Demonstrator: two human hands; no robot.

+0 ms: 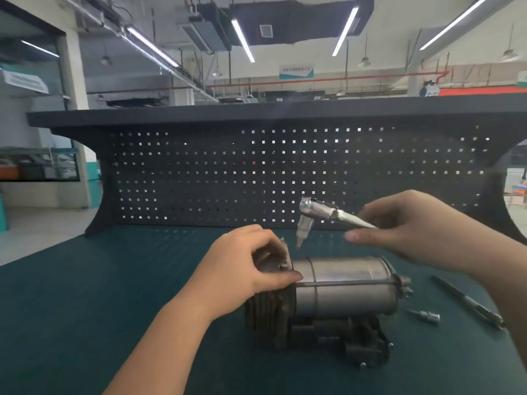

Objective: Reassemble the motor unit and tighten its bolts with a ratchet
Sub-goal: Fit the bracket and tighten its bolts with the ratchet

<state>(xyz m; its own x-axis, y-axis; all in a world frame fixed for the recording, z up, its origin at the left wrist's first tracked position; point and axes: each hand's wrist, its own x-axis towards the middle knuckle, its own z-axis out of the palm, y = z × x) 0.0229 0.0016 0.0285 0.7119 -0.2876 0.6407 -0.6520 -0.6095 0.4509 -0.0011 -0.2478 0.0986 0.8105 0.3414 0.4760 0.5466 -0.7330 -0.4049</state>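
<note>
Steel motor unit (339, 289) lies on its side on the table (85, 295); my left hand (242, 266) clasps its end cap, my right hand (407, 226) pinches the ratchet (322, 213) above. I fear the blurred socket missing the bolt, or the cylinder rolling.

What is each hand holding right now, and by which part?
The right hand holds the ratchet by its handle, head and socket raised above the motor unit. The left hand grips the motor unit's left end.
</note>
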